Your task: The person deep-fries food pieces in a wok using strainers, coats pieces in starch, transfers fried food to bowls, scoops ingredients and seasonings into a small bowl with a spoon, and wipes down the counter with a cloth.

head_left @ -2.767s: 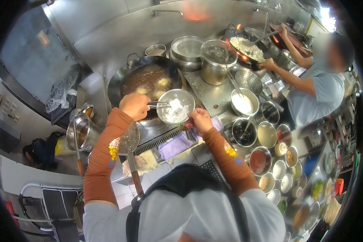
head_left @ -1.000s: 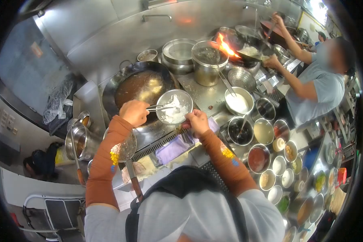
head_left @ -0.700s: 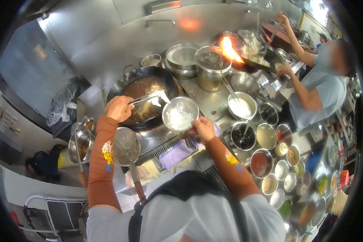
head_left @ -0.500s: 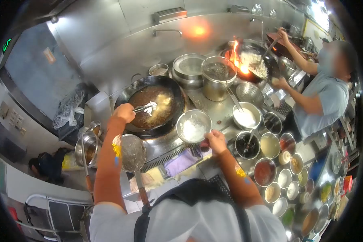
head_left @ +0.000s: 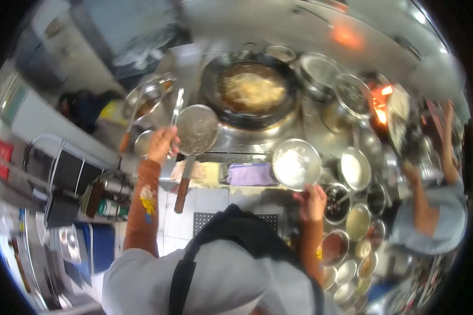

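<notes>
My left hand (head_left: 164,145) is closed around a pair of metal tongs (head_left: 177,108), which point away from me with nothing visible in their tips. Close to that hand is a round strainer (head_left: 197,131) with a wooden handle. My right hand (head_left: 312,202) grips the near edge of a metal bowl (head_left: 306,177); white stuff (head_left: 290,165) lies inside it. Ahead of both hands sits a black wok (head_left: 214,86) of brown oil, where pale food (head_left: 254,89) is foaming.
A folded purple cloth (head_left: 252,174) lies on the stove's front ledge. Flames (head_left: 381,107) rise at the right, near a co-worker's arm (head_left: 421,202). Several sauce containers (head_left: 335,247) stand beside my right arm. A tall pot (head_left: 339,123) stands right of the wok.
My view has turned, shifting the scene. My left hand has drawn the tongs back from over the wok, and the white piece is gone from their tips. My right hand still holds the bowl.
</notes>
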Demonstrator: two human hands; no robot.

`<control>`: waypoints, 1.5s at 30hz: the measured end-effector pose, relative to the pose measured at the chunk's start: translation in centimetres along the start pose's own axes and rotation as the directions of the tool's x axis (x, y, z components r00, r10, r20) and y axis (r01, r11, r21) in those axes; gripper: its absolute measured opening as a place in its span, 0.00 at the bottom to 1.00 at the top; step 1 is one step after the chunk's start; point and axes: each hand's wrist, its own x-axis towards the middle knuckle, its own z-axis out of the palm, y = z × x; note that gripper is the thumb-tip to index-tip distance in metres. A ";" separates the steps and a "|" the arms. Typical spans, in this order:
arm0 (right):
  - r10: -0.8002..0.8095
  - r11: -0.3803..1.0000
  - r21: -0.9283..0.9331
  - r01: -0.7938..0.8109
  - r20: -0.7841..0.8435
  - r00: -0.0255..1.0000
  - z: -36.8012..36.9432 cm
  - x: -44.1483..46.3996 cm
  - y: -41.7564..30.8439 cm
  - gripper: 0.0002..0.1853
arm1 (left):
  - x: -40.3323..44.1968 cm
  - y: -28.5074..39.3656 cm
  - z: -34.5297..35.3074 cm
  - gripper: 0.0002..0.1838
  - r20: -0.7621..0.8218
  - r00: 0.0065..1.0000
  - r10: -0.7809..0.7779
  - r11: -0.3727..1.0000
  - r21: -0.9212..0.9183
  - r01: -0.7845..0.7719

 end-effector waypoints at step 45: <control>0.045 0.501 0.030 0.865 -0.999 0.008 -17.5 -68.2 27.0 0.11 | -10.9 -20.0 -1.5 0.06 0.417 0.881 -0.224 0.809 -0.425 0.407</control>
